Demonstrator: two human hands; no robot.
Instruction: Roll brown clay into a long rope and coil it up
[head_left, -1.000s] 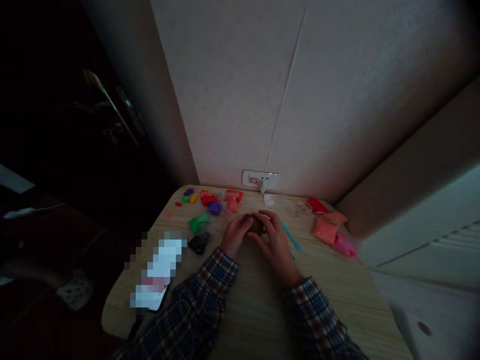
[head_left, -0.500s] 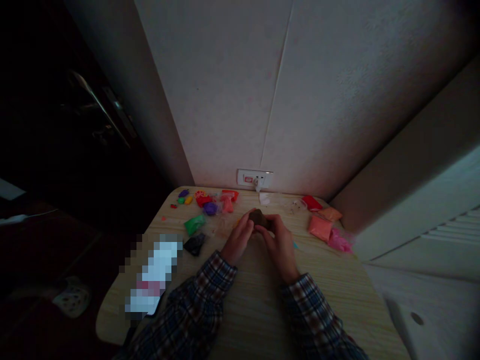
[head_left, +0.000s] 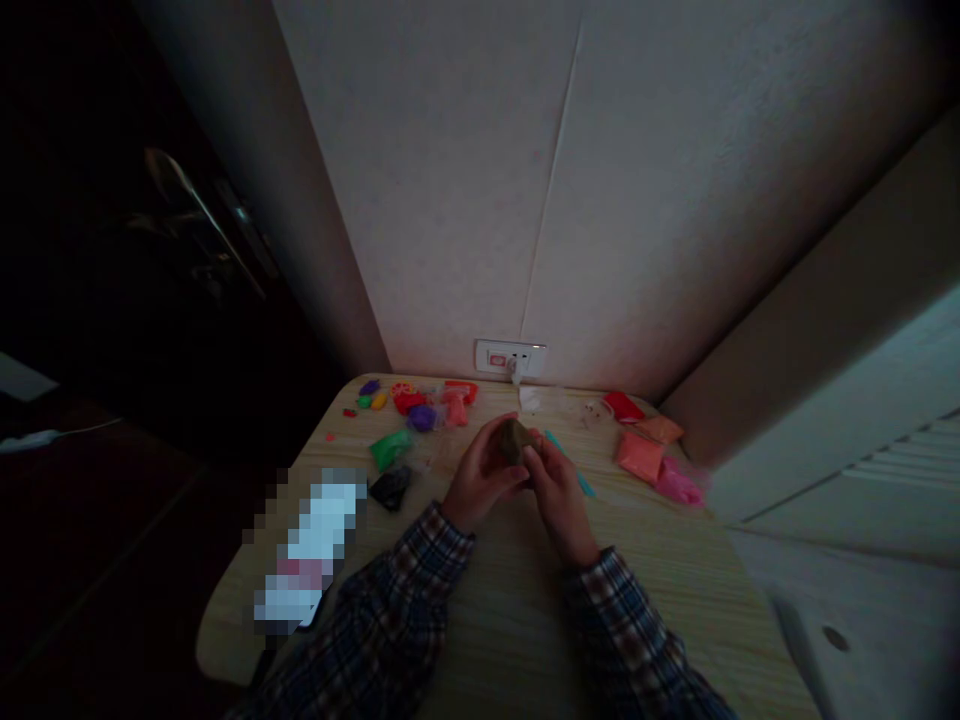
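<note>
Resting between fingers (head_left: 538, 466), brown lump (head_left: 514, 440)

The one camera here looks out from the person's head, above the near side of the table (head_left: 697, 570), near the left hand (head_left: 476, 482) and right hand (head_left: 564, 500). It faces forward and down, taking in the wall (head_left: 442, 200) ahead and the dark door (head_left: 75, 250) leftward.
</note>
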